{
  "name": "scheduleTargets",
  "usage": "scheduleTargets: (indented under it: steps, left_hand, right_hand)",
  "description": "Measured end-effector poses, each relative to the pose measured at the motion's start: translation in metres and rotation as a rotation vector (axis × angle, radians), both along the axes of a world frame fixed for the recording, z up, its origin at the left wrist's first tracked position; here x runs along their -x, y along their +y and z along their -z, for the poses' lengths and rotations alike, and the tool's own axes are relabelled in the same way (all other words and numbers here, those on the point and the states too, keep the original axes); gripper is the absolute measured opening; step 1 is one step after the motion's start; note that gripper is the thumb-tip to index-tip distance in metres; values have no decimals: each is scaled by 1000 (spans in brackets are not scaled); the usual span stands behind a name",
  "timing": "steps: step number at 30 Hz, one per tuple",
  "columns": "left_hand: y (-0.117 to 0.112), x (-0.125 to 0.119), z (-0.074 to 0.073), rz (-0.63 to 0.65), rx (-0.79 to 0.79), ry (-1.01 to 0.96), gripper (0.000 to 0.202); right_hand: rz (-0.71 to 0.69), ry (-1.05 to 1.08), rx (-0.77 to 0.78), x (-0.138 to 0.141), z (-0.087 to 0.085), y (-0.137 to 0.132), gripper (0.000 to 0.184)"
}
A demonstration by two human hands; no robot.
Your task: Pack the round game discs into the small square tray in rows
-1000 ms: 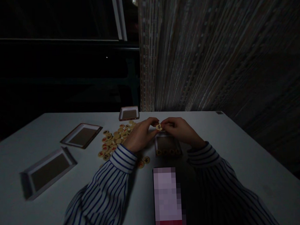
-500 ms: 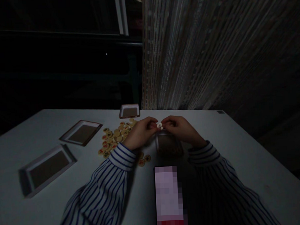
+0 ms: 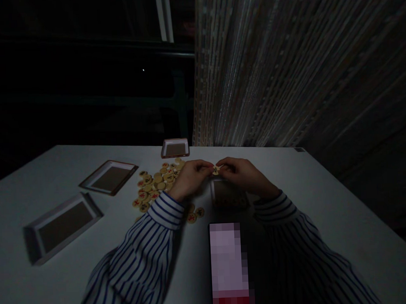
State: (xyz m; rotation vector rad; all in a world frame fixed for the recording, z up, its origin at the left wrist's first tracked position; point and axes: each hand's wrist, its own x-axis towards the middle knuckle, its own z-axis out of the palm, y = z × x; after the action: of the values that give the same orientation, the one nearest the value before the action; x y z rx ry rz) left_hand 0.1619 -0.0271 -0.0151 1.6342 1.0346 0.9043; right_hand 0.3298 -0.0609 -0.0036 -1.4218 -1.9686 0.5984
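A round xiangqi piece (image 3: 216, 170) with a dark character on its face is pinched between the fingertips of my left hand (image 3: 194, 175) and my right hand (image 3: 242, 175). Just below it stands an open box tray (image 3: 221, 186), where a row of pieces shows dimly along the near side. A heap of xiangqi pieces (image 3: 160, 186), with red and black characters, spreads to the left of my left hand and is partly hidden by it. A few loose pieces (image 3: 191, 218) lie beside my left cuff.
Three more shallow trays lie on the white table (image 3: 119, 227): one at the back (image 3: 174, 141), one at the left (image 3: 108, 176) and one nearer me (image 3: 63, 227). A blurred-out phone-like object (image 3: 228, 258) is at the front. A bead curtain (image 3: 240, 78) hangs behind the table.
The piece between my fingertips has turned slightly, and its face shows at a different angle. My hands stay almost in the same place above the tray. The view has shifted a little.
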Motion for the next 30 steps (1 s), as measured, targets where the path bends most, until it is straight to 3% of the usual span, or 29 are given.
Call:
scheduleTargets:
  steps: [9,15,30]
  left_hand:
    - [2,-3,8,-15,73,-44,15]
    - [1,-2,6,-19,73,-16,15]
    - [3,-2,13,8,40,103,17]
  right_hand:
    - [-22,-187,-66,-1,-1,-2,24]
    - [-43,-278,-126,-1,2,0,26]
    - [-65,-472,-93,2,3,1,27]
